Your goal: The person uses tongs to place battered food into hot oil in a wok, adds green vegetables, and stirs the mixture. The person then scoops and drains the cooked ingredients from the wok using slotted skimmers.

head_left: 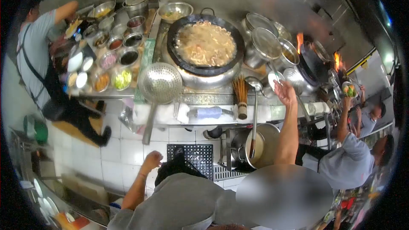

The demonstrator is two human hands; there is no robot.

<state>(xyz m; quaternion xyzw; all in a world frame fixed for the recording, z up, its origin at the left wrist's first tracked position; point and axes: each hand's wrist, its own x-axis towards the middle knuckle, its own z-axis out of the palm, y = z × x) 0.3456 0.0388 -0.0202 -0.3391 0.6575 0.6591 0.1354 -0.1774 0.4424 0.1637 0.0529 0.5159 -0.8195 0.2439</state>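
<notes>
My left hand (152,160) hangs low over the tiled floor, holding nothing, its fingers loosely curled and apart. On the other side, my right hand (286,93) reaches over the counter to a small round container (275,78) of something white. Its fingers are pinched at the rim, where a thin metal handle shows; what they grip is too small to tell. A black wok (172,53) of bubbling broth with pale strips sits on the stove. In front lie a perforated skimmer (160,83), a bamboo brush (241,98) and a long-handled ladle (254,86).
Bowls of ingredients (122,79) crowd the left counter, near a person in an apron (36,59). Lidded steel pots (266,44) stand right of the wok. Flames (338,61) rise farther right, near other people (347,159). A large pot (272,138) sits below the counter edge.
</notes>
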